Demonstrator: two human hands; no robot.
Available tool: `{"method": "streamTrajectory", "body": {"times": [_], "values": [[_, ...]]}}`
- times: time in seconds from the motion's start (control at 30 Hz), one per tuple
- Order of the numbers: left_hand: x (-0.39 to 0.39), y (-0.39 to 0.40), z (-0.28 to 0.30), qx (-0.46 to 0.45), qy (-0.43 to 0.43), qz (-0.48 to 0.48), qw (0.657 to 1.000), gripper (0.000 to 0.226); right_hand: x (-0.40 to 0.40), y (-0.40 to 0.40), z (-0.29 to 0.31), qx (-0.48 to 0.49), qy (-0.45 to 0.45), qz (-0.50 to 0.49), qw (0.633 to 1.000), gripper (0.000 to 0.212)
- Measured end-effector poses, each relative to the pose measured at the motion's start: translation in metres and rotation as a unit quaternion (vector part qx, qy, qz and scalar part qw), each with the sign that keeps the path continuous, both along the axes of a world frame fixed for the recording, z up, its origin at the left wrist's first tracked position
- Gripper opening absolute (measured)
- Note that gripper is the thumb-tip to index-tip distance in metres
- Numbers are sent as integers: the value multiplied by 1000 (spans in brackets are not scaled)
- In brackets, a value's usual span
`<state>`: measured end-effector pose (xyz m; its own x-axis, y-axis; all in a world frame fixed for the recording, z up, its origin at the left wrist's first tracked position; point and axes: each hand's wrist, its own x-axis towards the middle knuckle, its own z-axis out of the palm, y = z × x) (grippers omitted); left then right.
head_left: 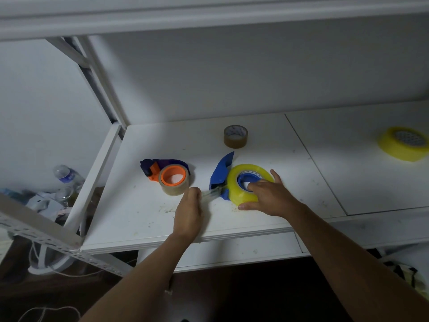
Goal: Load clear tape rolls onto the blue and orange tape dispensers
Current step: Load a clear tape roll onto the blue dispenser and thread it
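A blue tape dispenser (221, 169) lies on the white shelf (144, 219) with a yellowish clear tape roll (239, 194) seated on its blue hub. My right hand (269, 196) rests on that roll, fingers spread over its top and near side. My left hand (189, 210) pinches the free strip of clear tape (209, 194) drawn out from the dispenser's mouth. To the left lies the orange and dark blue dispenser (153, 169), a pale clear roll (174, 185) sitting on its orange hub.
A small brown tape roll (235, 137) stands at the back of the shelf. Another yellow roll (405, 144) lies far right. A slanted metal shelf post (97, 87) rises at left; bottles and clutter (62, 182) sit on the floor beyond the shelf's left edge.
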<state>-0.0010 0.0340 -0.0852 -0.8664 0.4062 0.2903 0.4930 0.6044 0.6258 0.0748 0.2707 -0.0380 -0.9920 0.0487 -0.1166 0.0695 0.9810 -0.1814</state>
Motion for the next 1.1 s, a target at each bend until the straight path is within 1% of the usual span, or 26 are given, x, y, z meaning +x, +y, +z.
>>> {"method": "streamTrajectory", "body": {"times": [0.13, 0.43, 0.57, 0.7, 0.87, 0.93, 1.0, 1.1], "values": [[-3, 1, -2, 26, -38, 32, 998, 20, 1, -1, -1, -12, 12, -8, 1000, 64], [2, -7, 0, 25, -39, 47, 998, 23, 2, -9, 2, 12, 21, -39, 999, 68], [1, -9, -1, 44, -52, 62, 996, 25, 3, -10, 5, 1, 12, -46, 999, 56], [0, -12, -1, 62, -57, 83, 993, 20, 3, -11, 7, -15, 11, -54, 998, 51], [3, -15, 0, 62, -44, 59, 995, 18, 2, -9, 3, -23, 14, -55, 998, 46], [3, -16, -3, 64, -47, 55, 995, 14, 2, -7, -1, -22, 18, -45, 999, 46], [2, -16, -6, 68, -53, 63, 994, 9, 2, -6, -5, -14, 16, -32, 999, 54], [2, -14, -8, 65, -51, 71, 994, 9, 1, -8, -8, -10, 21, -33, 999, 52]]}}
